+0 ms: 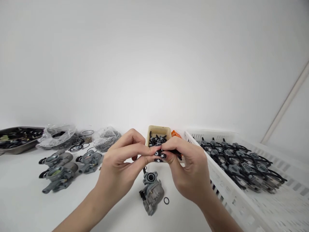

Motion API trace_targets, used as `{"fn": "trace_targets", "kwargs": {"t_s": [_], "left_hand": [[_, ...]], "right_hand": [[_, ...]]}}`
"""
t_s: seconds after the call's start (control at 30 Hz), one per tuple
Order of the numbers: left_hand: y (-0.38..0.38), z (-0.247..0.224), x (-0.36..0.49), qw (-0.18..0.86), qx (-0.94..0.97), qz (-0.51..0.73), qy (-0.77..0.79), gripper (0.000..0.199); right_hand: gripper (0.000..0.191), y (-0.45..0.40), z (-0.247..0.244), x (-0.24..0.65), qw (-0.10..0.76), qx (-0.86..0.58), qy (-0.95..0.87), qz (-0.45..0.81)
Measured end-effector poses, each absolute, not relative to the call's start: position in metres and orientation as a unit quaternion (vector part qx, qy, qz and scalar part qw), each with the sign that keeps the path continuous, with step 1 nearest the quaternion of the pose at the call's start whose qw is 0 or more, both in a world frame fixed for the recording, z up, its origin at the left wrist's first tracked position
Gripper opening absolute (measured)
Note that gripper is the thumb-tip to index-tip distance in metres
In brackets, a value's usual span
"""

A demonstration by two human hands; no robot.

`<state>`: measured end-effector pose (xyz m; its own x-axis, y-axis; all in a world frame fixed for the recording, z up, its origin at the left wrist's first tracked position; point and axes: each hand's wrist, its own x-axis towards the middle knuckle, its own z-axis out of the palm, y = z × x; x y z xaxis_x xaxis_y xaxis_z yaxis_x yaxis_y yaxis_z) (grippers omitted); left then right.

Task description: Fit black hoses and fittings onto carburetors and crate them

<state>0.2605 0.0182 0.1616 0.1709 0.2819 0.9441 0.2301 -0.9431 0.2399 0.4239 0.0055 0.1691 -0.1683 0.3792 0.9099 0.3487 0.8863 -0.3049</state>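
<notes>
My left hand [122,161] and my right hand [188,164] meet fingertip to fingertip above the table, both in a pinch. Between them is a small dark part [178,154], mostly covered by the fingers, with a black end showing under my right hand. Its kind I cannot make out. Below the hands a grey metal carburetor [153,193] lies on the white table, its round bore facing up. Beside it rests a black O-ring [166,200]. Just behind the fingers stands a cream box [160,128] of small black and metal parts [156,139].
A white crate [238,201] on the right holds rows of carburetors [241,164]. To the left lie several more carburetors [60,174], black rings [77,146], plastic bags of small parts [106,138] and a metal tray [23,148]. An orange container [176,133] stands behind my right hand.
</notes>
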Motion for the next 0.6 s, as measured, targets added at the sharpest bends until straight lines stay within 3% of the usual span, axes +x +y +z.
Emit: {"fn": "trace_targets", "kwargs": {"t_s": [0.33,0.6], "left_hand": [[0.0185,0.1618,0.2597,0.022,0.776,0.604,0.181,0.023],[0.0126,0.1651,0.2615,0.035,0.765,0.615,0.187,0.021]], "right_hand": [[0.023,-0.0021,0.1686,0.4261,0.572,-0.25,-0.759,-0.183],[0.025,-0.0043,0.1692,0.4298,0.55,-0.245,-0.771,-0.209]]}}
